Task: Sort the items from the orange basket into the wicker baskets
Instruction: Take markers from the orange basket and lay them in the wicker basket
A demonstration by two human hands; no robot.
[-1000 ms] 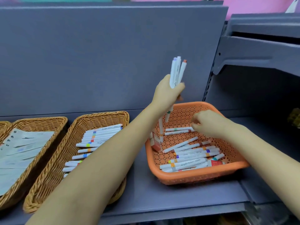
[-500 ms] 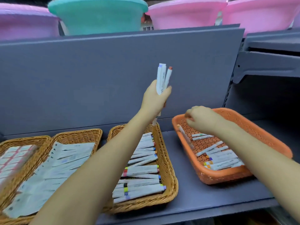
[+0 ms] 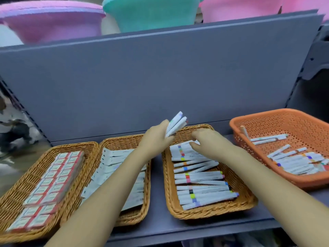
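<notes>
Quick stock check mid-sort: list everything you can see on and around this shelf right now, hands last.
Orange basket: one, orange, shelf far right, markers inside.
Marker basket: one, wicker, right of centre, rows of white markers.
Packet basket: one, wicker, left of centre, pale flat packets.
Box basket: one, wicker, far left, red-and-white boxes.
Tubs: several, pink and teal, above the shelf.
Shelf: grey.
Left hand: grips a bunch of markers.
Right hand: on markers at marker basket's far end; grip unclear.
</notes>
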